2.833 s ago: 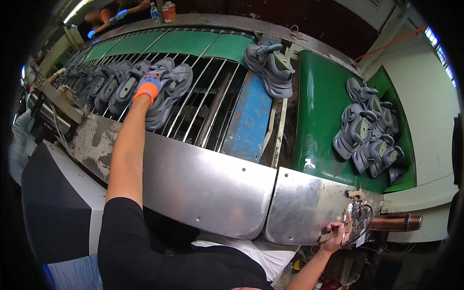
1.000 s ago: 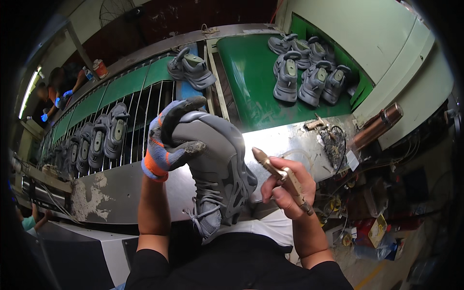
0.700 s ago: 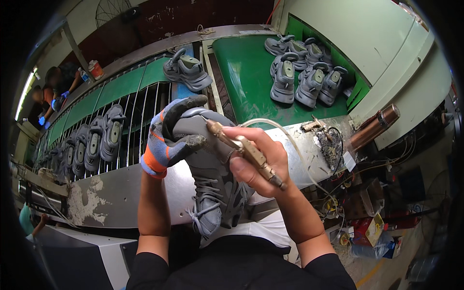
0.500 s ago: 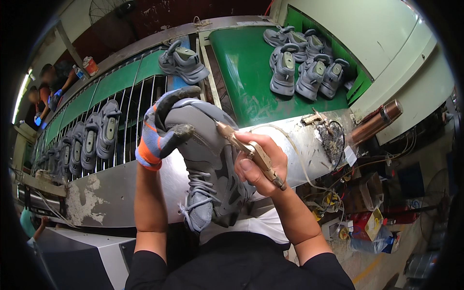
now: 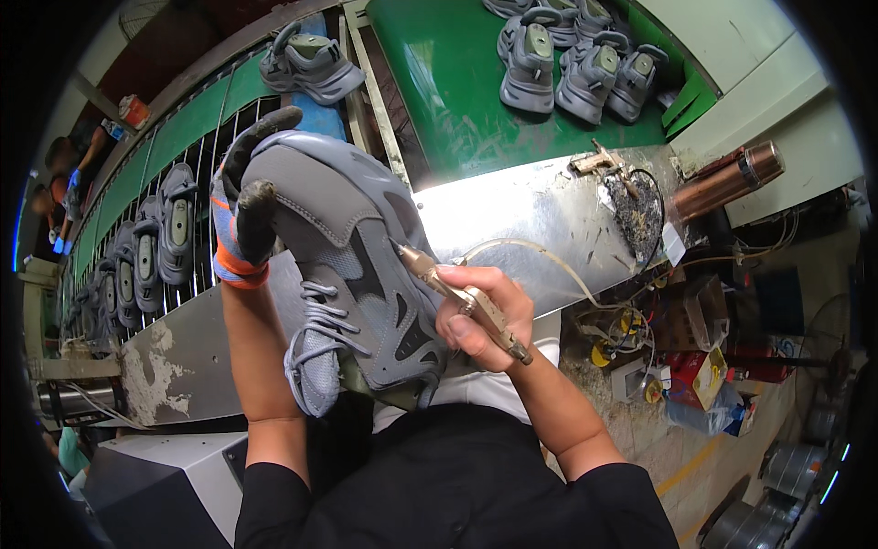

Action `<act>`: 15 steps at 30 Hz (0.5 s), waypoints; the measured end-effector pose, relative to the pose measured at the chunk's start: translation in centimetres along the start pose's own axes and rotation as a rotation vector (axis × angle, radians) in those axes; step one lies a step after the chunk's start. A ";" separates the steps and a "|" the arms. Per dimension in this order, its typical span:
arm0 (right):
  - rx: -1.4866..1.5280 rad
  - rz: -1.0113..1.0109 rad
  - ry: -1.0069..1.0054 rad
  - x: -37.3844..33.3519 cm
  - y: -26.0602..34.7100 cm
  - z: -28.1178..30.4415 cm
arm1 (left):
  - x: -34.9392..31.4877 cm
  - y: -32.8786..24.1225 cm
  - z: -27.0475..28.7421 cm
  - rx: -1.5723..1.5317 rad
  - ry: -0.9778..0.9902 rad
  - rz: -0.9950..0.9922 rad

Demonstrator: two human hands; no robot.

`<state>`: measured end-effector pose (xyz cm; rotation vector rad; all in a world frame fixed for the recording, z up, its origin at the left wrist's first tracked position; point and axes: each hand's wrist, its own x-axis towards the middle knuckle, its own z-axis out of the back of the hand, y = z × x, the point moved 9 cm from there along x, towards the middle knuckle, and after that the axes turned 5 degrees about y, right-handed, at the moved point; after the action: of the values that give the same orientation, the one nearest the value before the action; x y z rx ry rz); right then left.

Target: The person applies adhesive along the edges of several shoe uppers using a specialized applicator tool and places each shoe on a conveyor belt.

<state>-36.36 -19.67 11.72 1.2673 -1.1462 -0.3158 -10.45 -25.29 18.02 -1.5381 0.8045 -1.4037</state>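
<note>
Detailing work occupies both hands: the gloved left hand [image 5: 240, 215] clasps the toe of a grey sneaker [image 5: 352, 274] held up over the lap, while the right hand [image 5: 483, 316] is closed around a brass pen-like tool [image 5: 457, 293], its tip touching the shoe's side panel. Moving the tip on probably calls for a steady shoe.

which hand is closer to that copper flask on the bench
Right. The right hand, holding the pen tool, is left of and below the flask. The gloved left hand grips the shoe farther left.
</note>
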 end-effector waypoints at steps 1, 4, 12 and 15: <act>-0.044 0.082 0.048 0.1 0.4 -0.5 | 0.1 0.2 0.1 0.013 -0.029 -0.014; 0.012 -0.093 0.015 -1.0 -0.9 0.0 | 0.2 2.2 1.1 0.032 -0.070 0.010; 0.019 -0.278 0.023 -4.1 -2.5 0.7 | -0.9 4.7 3.4 -0.037 -0.082 0.089; 0.033 -0.292 -0.001 -5.2 -2.7 0.9 | -1.4 4.9 4.3 -0.033 -0.114 0.090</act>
<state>-38.41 -17.27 6.72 1.4664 -0.9700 -0.5155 -5.98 -25.23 13.05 -1.5726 0.8207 -1.2325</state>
